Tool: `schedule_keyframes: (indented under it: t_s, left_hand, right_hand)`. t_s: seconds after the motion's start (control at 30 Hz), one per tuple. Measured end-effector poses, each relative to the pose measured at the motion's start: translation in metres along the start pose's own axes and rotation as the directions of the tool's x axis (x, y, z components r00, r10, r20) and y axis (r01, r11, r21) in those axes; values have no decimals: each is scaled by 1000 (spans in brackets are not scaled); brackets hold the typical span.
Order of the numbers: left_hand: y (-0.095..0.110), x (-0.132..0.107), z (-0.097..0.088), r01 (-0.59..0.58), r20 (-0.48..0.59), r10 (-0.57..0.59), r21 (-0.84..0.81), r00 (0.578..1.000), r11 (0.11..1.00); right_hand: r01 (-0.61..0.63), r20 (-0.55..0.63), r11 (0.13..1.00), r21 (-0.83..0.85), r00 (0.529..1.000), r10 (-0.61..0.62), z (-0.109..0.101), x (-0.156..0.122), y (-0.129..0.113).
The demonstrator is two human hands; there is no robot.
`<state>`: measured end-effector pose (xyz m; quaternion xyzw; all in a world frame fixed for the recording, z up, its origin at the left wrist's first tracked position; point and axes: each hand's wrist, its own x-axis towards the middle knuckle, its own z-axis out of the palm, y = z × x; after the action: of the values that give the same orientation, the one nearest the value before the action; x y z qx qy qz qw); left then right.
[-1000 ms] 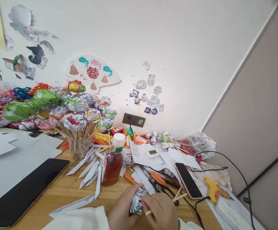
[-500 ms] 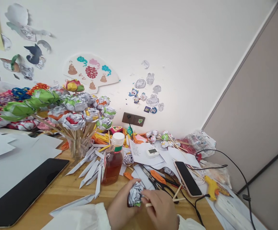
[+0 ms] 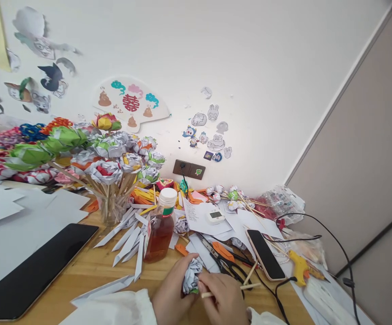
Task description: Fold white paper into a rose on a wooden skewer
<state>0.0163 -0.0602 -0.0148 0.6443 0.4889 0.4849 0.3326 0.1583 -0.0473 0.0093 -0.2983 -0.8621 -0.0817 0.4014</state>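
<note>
My left hand (image 3: 172, 289) is closed round the side of a white folded-paper flower (image 3: 191, 274) that shows a bit of green at its underside. In my right hand (image 3: 223, 295) a thin wooden stick (image 3: 207, 295) is pinched, its blunt end poking out near the flower and its other end showing past the knuckles. The right fingertips are at the flower's right side; whether they press on it I cannot tell. Black-handled scissors (image 3: 228, 266) lie just beyond my right hand, beside an orange folded-paper piece (image 3: 223, 251).
A bottle of amber liquid (image 3: 159, 234) stands beyond my left hand. Behind it are paper flowers in a glass jar (image 3: 109, 210) and folded white strips (image 3: 128, 243). A black tablet (image 3: 36, 273) lies left; a phone (image 3: 265, 253) and yellow glue gun (image 3: 297, 266) lie right.
The right hand has shifted slightly left, and its stick is tilted a little differently. The flower stays in my left hand, turned slightly. The camera view has moved a little.
</note>
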Motion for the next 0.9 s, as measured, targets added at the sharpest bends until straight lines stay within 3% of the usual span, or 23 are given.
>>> schedule_keyframes:
  t_s: [0.33,0.7,0.9]
  left_hand:
    - [-3,-1,2,-41,-5,41,14,999,999]
    - [-2,0,2,-12,-15,12,1,1000,1000]
    - [-4,-1,3,-36,-3,36,22,999,999]
  right_hand:
    - [-128,24,987,94,992,127,1,1,-2]
    - [-108,-10,992,63,994,109,-1,0,-3]
    - [-145,12,981,131,989,145,1,0,-3]
